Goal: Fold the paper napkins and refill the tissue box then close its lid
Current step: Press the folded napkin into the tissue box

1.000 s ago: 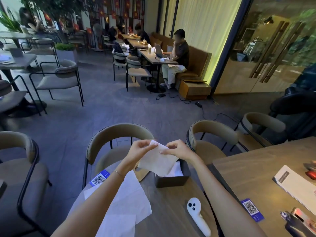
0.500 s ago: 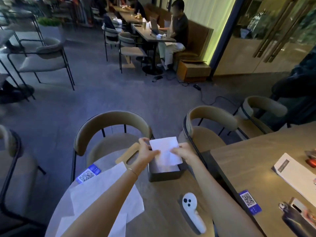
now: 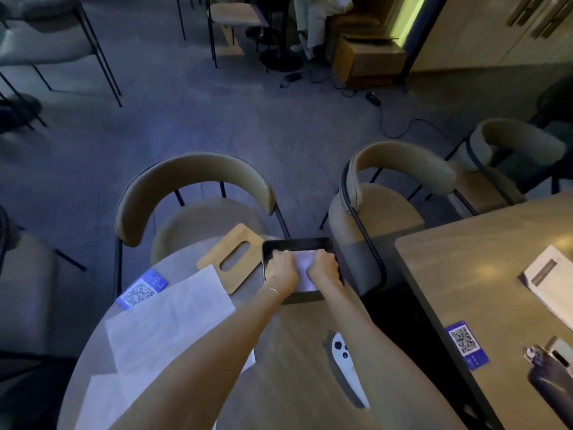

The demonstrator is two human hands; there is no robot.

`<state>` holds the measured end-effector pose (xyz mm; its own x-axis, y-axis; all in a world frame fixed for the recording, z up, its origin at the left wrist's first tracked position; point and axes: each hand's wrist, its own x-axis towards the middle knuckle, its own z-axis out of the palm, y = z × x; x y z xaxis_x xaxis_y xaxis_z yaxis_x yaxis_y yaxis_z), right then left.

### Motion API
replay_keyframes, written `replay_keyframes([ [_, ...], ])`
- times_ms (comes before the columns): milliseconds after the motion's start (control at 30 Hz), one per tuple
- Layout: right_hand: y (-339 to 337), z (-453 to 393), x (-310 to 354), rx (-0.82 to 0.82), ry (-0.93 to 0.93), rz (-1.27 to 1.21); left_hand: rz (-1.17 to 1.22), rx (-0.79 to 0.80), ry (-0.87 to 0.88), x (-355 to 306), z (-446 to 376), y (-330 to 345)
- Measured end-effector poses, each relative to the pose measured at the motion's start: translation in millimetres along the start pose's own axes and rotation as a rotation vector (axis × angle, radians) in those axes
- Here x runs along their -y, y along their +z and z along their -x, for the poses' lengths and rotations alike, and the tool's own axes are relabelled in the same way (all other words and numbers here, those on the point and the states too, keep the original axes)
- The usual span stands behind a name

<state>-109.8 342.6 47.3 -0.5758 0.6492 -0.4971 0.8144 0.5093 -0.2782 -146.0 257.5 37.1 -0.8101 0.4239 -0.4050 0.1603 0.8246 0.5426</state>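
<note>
We see both hands down inside the open tissue box (image 3: 297, 243), a dark box standing near the far edge of the round desk (image 3: 294, 352). The left hand (image 3: 280, 270) and the right hand (image 3: 322, 268) lie side by side with fingers curled, pressing on a folded napkin (image 3: 302, 265) whose pale surface shows between them and fills the box's opening. We cannot tell whether the fingers pinch the napkin's edges or only push it flat, since the fingertips are hidden and the picture is blurred. Just to the left of the left hand the wooden lid (image 3: 232, 257) lies flat on the desk, off the box, its slot facing up. Nearer to us than that hand, and under the left forearm, loose unfolded napkins (image 3: 167, 324) are spread over the desk, one overlapping the lid's near corner. A blue QR card (image 3: 141, 290) sits at the desk's left edge beyond those napkins. Near the right forearm, on our side of the box, a white controller (image 3: 345, 367) rests on the desk, well apart from the hands.
</note>
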Motion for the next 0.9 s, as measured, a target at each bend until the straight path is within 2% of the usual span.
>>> replay_keyframes([
  [133,8.0,-3.0,2.4,-0.012,-0.022,0.092,-0.247,0.090,-0.050,-3.4,-3.8,7.2],
  [233,9.9,-2.2,4.4,-0.020,-0.057,0.175,-0.290,0.122,-0.061,-4.1,-5.1,10.1],
  [333,5.1,0.9,7.9,-0.010,-0.068,0.245,-0.318,0.071,-0.050,-5.0,-1.2,8.8],
  [400,-2.5,4.2,14.4,-0.044,-0.066,0.283,-0.288,-0.024,0.012,-4.5,3.6,4.0],
  [500,-17.4,9.1,31.5,-0.170,-0.104,0.325,-0.101,-0.243,0.176,8.7,18.7,-12.6],
  [567,-23.0,14.4,47.0,-0.286,-0.211,0.302,0.036,-0.407,0.232,33.1,37.8,-27.8],
  [633,-18.5,25.1,62.7,-0.350,-0.395,0.223,0.132,-0.521,0.176,70.9,60.2,-37.5],
  [700,-0.6,43.5,77.0,-0.280,-0.566,0.104,0.146,-0.554,0.016,118.7,83.4,-38.4],
  [767,31.7,60.8,84.8,-0.100,-0.685,0.070,0.119,-0.508,-0.178,166.4,105.1,-31.9],
  [833,70.4,75.2,84.8,0.095,-0.741,0.170,0.111,-0.430,-0.271,205.0,124.2,-22.8],
  [900,104.6,85.9,77.3,0.174,-0.770,0.338,0.080,-0.349,-0.273,229.8,138.7,-17.2],
])
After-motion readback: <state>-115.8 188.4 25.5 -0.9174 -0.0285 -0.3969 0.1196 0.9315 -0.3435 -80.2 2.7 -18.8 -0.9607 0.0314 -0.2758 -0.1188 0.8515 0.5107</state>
